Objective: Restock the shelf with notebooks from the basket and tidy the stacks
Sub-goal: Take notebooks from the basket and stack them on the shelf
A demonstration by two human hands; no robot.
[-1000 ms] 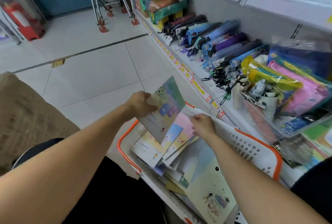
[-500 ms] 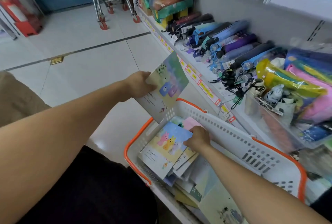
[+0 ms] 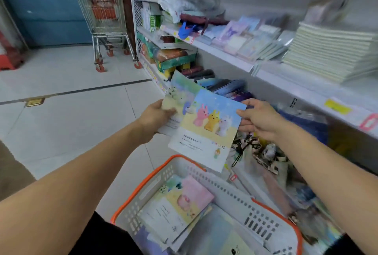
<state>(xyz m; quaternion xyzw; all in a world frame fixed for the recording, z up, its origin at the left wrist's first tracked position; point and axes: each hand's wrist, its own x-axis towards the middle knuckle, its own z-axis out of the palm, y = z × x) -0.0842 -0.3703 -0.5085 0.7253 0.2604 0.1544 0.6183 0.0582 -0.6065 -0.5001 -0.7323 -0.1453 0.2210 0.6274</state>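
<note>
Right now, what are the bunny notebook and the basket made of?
The bunny notebook looks like paper with a smooth printed cover: it is thin and flat, and it stays unbent though the right hand holds it by one edge. The basket looks like hard matte plastic, with moulded slots and an orange rim.

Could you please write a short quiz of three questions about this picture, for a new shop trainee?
1. True or false: the right hand pinches the notebook with three rabbits.
2. What does the left hand hold? A) an umbrella B) another notebook C) the basket handle
3. Fill in: more notebooks lie in the ____ with the orange rim.

Key: 1 true; 2 B; 3 basket.
</note>
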